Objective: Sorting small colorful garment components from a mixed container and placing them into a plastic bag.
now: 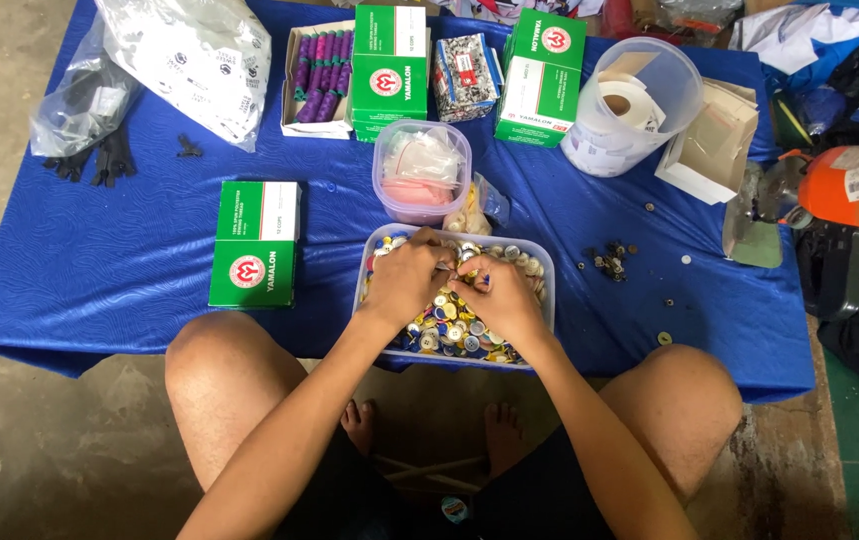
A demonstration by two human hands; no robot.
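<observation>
Two hands, left hand (406, 280) and right hand (494, 297), pinching small round buttons (449, 330) in clear tub (545, 262)

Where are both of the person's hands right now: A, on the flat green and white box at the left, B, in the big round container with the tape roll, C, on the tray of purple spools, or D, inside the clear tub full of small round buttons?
D: the left hand and right hand meet over the buttons inside the clear tub.
</observation>
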